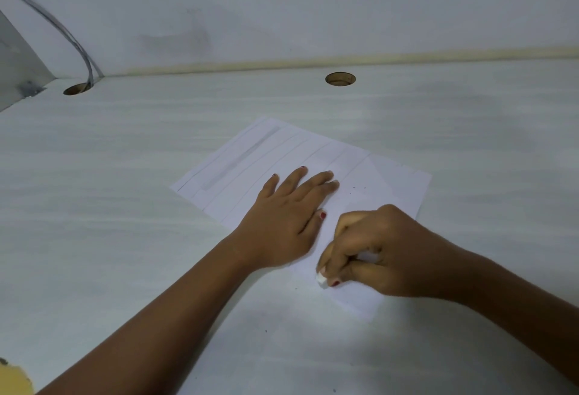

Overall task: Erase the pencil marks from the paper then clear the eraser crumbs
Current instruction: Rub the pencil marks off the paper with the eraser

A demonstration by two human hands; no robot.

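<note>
While the left hand (288,219) lies flat on the paper (316,162) with its fingers spread and pressing down, the right hand (379,253) is curled tight, its fingertips pinched on a small white eraser (321,279) whose tip meets the sheet at its near edge. The paper sits at an angle toward the middle of the desk (125,175), well clear of the 2 cable holes (340,78) along the far edge. Several long pencil lines (266,159) cross its far half, along with a broad grey smear (241,159) near its far-left corner, so most of the erasing appears to lie ahead. A few dark specks (360,188) on the sheet just beyond the fingers may be crumbs, though they are too small to be sure.

To do this step well, the flat hand should stay close beside the spot being rubbed, since a thin sheet is likely to buckle or crease when dragged toward an unheld edge. Short strokes directed away from the anchoring palm would keep the paper taut. Only a small part of the eraser shows past the fingertips, so light, even pressure seems wiser than bearing down hard. Moving the holding hand along as the work shifts toward the far lines would probably prevent tearing.
</note>
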